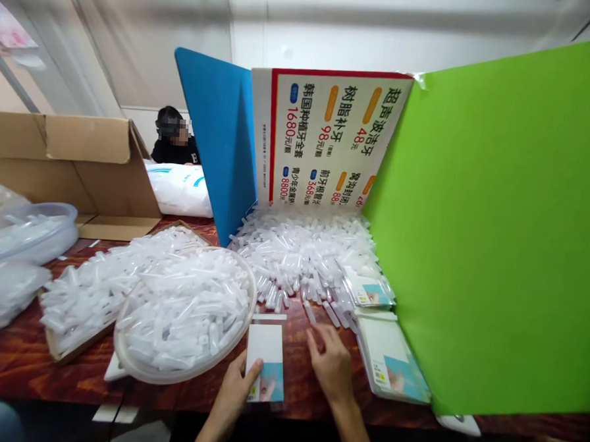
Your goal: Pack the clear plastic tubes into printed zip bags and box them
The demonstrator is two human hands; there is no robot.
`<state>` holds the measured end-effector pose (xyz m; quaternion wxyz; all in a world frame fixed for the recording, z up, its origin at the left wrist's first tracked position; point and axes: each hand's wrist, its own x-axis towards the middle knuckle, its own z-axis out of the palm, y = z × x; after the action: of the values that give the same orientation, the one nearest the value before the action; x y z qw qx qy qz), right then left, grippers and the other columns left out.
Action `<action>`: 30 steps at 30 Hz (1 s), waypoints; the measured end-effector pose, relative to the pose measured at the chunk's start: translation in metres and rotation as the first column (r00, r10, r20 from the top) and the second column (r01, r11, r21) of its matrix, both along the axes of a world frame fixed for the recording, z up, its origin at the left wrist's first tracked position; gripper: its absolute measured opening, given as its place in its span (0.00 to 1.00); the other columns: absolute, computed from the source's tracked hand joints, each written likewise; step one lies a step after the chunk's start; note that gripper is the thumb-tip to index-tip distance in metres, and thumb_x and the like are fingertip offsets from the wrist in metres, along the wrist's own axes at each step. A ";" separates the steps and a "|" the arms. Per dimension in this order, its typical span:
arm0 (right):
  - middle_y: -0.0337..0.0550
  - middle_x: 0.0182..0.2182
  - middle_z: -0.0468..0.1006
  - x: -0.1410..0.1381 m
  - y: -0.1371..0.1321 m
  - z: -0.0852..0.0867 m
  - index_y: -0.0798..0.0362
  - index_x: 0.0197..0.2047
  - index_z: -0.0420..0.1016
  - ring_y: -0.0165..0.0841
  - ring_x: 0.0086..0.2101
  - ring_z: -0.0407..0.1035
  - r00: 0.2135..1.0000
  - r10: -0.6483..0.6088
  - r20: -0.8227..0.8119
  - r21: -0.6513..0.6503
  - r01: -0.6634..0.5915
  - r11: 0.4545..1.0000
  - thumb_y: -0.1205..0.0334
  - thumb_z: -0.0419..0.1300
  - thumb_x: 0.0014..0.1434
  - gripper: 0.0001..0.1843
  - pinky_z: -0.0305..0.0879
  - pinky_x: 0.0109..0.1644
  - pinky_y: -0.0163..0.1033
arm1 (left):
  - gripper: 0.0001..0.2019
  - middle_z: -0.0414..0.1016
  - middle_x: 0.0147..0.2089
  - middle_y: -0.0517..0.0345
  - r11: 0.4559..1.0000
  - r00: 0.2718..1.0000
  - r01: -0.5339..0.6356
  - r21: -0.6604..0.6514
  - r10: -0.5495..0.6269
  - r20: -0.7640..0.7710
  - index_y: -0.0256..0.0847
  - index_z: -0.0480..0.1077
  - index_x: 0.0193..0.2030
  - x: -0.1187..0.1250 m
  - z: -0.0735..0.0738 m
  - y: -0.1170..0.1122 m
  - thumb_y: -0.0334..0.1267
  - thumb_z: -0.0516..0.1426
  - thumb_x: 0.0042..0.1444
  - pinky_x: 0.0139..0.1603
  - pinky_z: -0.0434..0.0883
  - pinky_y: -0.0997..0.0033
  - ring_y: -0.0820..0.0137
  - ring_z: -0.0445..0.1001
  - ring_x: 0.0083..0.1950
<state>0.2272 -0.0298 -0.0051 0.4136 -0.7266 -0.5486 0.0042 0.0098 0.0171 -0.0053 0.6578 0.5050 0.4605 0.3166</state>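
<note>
My left hand [237, 379] grips the lower left edge of a clear plastic bag [264, 361] with a white and teal printed card inside, thumb on top. The bag's flap lies at its upper end. My right hand [331, 365] hovers to the right of it, fingers bent and slightly apart, with nothing visible in them. Just beyond its fingertips are loose translucent white plastic tubes [328, 312], the near edge of a large heap [308, 248]. To its right lies a stack of similar card bags [391, 358], with another bag [370, 291] behind it.
Left of me stand a round tub [252, 298] and a cardboard tray [53, 347], both full of tubes. A green panel [497, 225], a printed board [329, 137] and a blue panel [215, 137] wall in the heap. Behind sit a cardboard box [41, 161] and a person [175, 135].
</note>
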 end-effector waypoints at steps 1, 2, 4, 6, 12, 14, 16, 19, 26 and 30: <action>0.55 0.44 0.81 0.010 0.013 -0.002 0.53 0.48 0.78 0.45 0.43 0.78 0.996 -0.092 -0.018 -0.041 0.091 0.995 0.57 0.55 0.67 0.14 0.75 0.46 0.46 | 0.31 0.83 0.40 0.49 1.000 1.000 0.026 -0.010 -0.026 0.016 0.34 0.78 0.44 -0.007 0.002 0.000 0.63 0.67 0.47 0.44 0.72 0.65 0.57 0.78 0.42; 0.57 0.44 0.81 0.019 0.024 -0.005 0.54 0.47 0.78 0.47 0.43 0.77 0.991 -0.130 -0.031 -0.068 0.128 0.989 0.56 0.55 0.66 0.15 0.74 0.47 0.49 | 0.29 0.82 0.37 0.51 0.998 0.998 0.053 -0.029 -0.052 0.036 0.34 0.77 0.43 -0.013 0.005 0.000 0.61 0.67 0.48 0.41 0.72 0.68 0.60 0.77 0.38; 0.58 0.42 0.81 0.031 0.040 -0.009 0.55 0.45 0.78 0.48 0.44 0.77 0.992 -0.110 -0.068 -0.085 0.104 0.991 0.54 0.54 0.65 0.16 0.73 0.50 0.51 | 0.27 0.80 0.33 0.54 0.992 0.991 0.103 -0.075 -0.096 0.089 0.34 0.77 0.43 -0.023 0.011 -0.003 0.58 0.68 0.48 0.34 0.70 0.72 0.66 0.75 0.31; 0.56 0.41 0.82 0.032 0.044 -0.009 0.54 0.43 0.78 0.47 0.43 0.77 0.993 -0.040 -0.109 -0.073 0.032 0.997 0.52 0.53 0.66 0.17 0.73 0.50 0.51 | 0.26 0.78 0.31 0.56 0.980 0.978 0.164 -0.116 -0.146 0.149 0.34 0.77 0.44 -0.030 0.016 -0.006 0.57 0.68 0.49 0.29 0.67 0.75 0.71 0.71 0.26; 0.48 0.42 0.81 0.012 0.014 0.014 0.51 0.43 0.80 0.41 0.45 0.76 0.764 0.371 -0.527 0.025 -0.423 0.906 0.49 0.59 0.65 0.15 0.73 0.50 0.42 | 0.26 0.78 0.34 0.53 0.922 0.921 0.343 -0.182 -0.292 0.258 0.32 0.78 0.42 -0.043 0.019 -0.008 0.55 0.70 0.48 0.30 0.63 0.78 0.73 0.70 0.29; 0.48 0.42 0.81 0.006 0.005 0.022 0.51 0.42 0.82 0.42 0.46 0.75 0.655 0.419 -0.629 0.032 -0.517 0.855 0.52 0.62 0.64 0.13 0.70 0.53 0.43 | 0.28 0.78 0.35 0.52 0.882 0.899 0.409 -0.236 -0.343 0.273 0.32 0.79 0.44 -0.044 0.017 -0.006 0.55 0.70 0.46 0.32 0.64 0.77 0.72 0.70 0.30; 0.47 0.41 0.81 0.001 0.000 0.024 0.51 0.43 0.83 0.41 0.44 0.75 0.590 0.392 -0.706 0.008 -0.546 0.838 0.52 0.65 0.61 0.13 0.70 0.51 0.43 | 0.30 0.79 0.35 0.52 0.844 0.877 0.462 -0.271 -0.391 0.279 0.32 0.79 0.45 -0.044 0.016 -0.004 0.57 0.71 0.45 0.33 0.65 0.76 0.71 0.71 0.30; 0.44 0.33 0.81 -0.012 -0.002 0.020 0.53 0.39 0.81 0.38 0.34 0.75 0.550 0.319 -0.772 -0.033 -0.536 0.844 0.48 0.68 0.56 0.17 0.71 0.38 0.39 | 0.33 0.79 0.36 0.52 0.826 0.858 0.501 -0.257 -0.437 0.269 0.33 0.79 0.48 -0.043 0.019 -0.003 0.60 0.70 0.44 0.34 0.65 0.76 0.69 0.71 0.32; 0.44 0.28 0.79 -0.039 0.031 0.015 0.54 0.24 0.78 0.37 0.31 0.72 0.710 0.347 -0.613 -0.115 -0.515 0.850 0.38 0.64 0.55 0.26 0.69 0.36 0.39 | 0.32 0.80 0.39 0.53 0.853 0.870 0.489 -0.184 -0.459 0.181 0.34 0.79 0.51 -0.049 0.027 -0.003 0.58 0.69 0.46 0.34 0.65 0.77 0.69 0.71 0.34; 0.51 0.35 0.79 -0.035 0.079 0.014 0.54 0.35 0.75 0.43 0.40 0.72 0.875 0.121 -0.468 -0.157 -0.218 0.963 0.50 0.60 0.62 0.15 0.65 0.47 0.44 | 0.34 0.79 0.39 0.51 0.922 0.924 0.350 -0.168 -0.309 0.227 0.34 0.76 0.54 -0.056 0.030 -0.007 0.59 0.68 0.48 0.34 0.68 0.74 0.68 0.72 0.33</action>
<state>0.1920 0.0494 0.0089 0.4511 -0.6929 -0.4953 0.2667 -0.0461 0.0099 0.0244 0.7924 0.4712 0.3318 0.1999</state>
